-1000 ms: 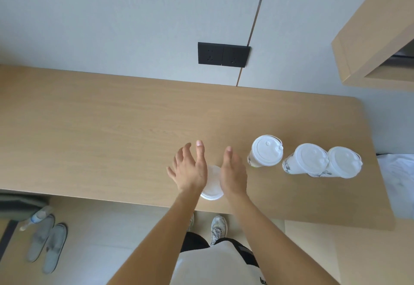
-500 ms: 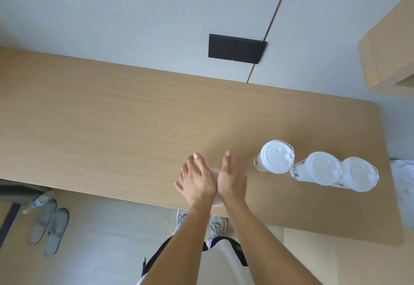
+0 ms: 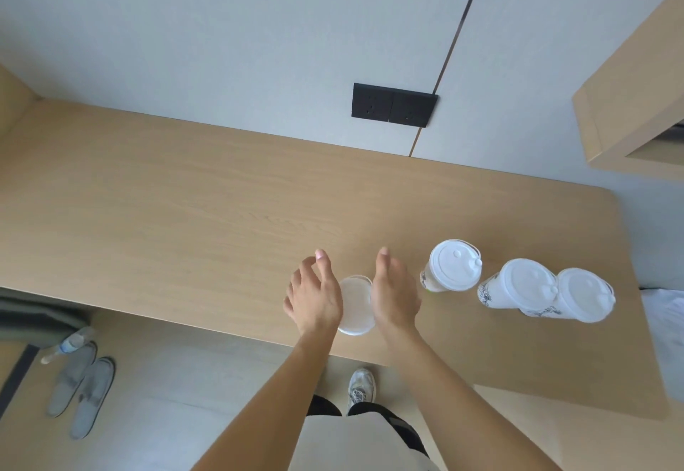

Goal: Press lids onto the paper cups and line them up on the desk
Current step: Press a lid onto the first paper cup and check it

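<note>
A white lidded paper cup (image 3: 356, 304) stands near the front edge of the wooden desk (image 3: 185, 211). My left hand (image 3: 314, 294) and my right hand (image 3: 394, 293) flank it, fingers straight, their inner edges over the lid's rim; most of the lid shows between them. I cannot see the cup's wall below the lid. To the right stand three more lidded cups in a rough row: one (image 3: 453, 265) close to my right hand, then two touching each other (image 3: 525, 283) (image 3: 584, 294).
A black wall socket (image 3: 394, 104) sits above the desk's back edge. A wooden cabinet (image 3: 636, 100) hangs at the upper right. White cloth (image 3: 666, 322) lies past the desk's right end. Slippers (image 3: 81, 389) and a bottle (image 3: 68, 344) are on the floor at left.
Half a second ago my hands were pressed together over the lid, hiding it. They have moved apart sideways, and the lid shows between them.
</note>
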The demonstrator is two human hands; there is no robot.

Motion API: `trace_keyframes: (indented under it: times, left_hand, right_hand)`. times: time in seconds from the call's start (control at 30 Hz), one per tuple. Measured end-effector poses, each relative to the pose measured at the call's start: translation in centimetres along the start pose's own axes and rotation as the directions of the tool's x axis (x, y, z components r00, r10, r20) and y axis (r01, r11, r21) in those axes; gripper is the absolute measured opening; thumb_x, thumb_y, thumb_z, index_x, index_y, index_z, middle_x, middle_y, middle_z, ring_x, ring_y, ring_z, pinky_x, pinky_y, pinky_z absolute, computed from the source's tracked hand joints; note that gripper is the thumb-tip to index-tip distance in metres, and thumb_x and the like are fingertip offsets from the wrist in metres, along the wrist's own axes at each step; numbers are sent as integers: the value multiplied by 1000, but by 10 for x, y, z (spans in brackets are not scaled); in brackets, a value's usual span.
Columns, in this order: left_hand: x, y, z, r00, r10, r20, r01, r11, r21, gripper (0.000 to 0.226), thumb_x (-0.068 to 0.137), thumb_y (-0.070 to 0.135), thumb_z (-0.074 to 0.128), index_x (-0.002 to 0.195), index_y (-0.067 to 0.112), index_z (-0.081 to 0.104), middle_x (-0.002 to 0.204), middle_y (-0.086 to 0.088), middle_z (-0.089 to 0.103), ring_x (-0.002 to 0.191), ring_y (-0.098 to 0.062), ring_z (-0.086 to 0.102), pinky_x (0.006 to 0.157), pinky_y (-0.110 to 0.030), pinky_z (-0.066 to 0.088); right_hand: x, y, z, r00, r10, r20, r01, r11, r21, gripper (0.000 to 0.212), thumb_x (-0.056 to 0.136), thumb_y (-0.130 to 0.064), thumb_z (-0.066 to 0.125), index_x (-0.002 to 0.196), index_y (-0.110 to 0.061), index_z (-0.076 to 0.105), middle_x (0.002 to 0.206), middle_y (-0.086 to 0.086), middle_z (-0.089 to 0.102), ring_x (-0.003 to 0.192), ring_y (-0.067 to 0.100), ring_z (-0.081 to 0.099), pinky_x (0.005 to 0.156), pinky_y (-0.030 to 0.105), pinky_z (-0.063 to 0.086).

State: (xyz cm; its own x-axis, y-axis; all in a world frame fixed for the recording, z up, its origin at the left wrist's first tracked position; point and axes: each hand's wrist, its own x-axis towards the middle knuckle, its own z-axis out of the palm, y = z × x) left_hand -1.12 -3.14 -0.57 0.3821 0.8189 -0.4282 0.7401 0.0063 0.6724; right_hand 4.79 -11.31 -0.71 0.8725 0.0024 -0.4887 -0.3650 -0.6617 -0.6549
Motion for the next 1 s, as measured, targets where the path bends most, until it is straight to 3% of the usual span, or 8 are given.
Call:
trace_keyframes:
  times: [0.17,0.37,0.5,0.67,0.77,0.83,0.9,1.0]
  left_hand:
    - [-8,-6,20,977,-187,105,185,982,21,72,98,67,10,148,28,43,152,-13,49,143,-31,39,118,-55,19]
    - [-4,-3,24,996,-84,27,82,995,60,52,104,49,12,137,32,48,141,-4,58,137,-28,46,118,-59,18]
    - [12,-3,20,995,55,83,-61,996,64,75,90,61,1,134,27,52,138,-4,60,133,-29,48,116,-57,25]
    - [15,0,1,954,276,118,-243,941,-236,68,96,58,14,132,24,61,132,6,62,131,-17,50,116,-42,32]
    - [19,-23,-23,923,368,108,-322,897,-303,50,103,43,30,142,23,55,139,14,54,133,-3,44,111,-14,30]
    - [26,-53,-35,850,497,173,-464,863,-199,52,98,26,44,149,17,47,147,10,48,138,-2,40,114,-14,30]
    - [29,-89,-34,766,547,337,-569,821,-37,69,87,15,51,155,16,38,158,2,41,150,-16,32,123,-38,29]
    - [20,-125,-22,668,548,504,-683,720,122,86,83,25,55,162,25,22,171,4,20,160,-25,11,125,-55,24]
  right_hand:
    - [9,-1,16,989,-65,132,91,974,-206,86,90,-78,7,126,-27,65,131,0,67,131,27,56,113,56,33]
    - [13,10,23,997,-73,31,76,992,-102,67,107,-59,17,119,-14,66,120,8,70,122,35,61,109,53,40]
    - [5,10,28,1000,18,-9,-18,1000,26,74,105,-63,13,128,-17,65,129,7,69,126,34,60,111,52,40]
    - [3,1,20,963,233,134,-252,957,147,87,96,-80,17,151,-21,50,152,7,56,142,33,50,120,52,32]
    - [-2,6,6,999,-5,50,6,999,-35,93,89,-83,22,155,-21,44,159,6,49,149,29,42,124,55,25]
    - [-11,14,0,902,-431,-25,408,870,-275,80,95,-71,34,151,-15,51,157,8,52,148,29,43,123,59,23]
    - [-14,21,1,638,-767,63,712,557,-428,67,98,-62,45,141,-14,62,150,12,58,142,33,50,121,66,25]
    - [-12,24,10,471,-815,339,803,237,-547,65,100,-64,46,141,-17,63,155,15,53,146,35,48,121,72,18]
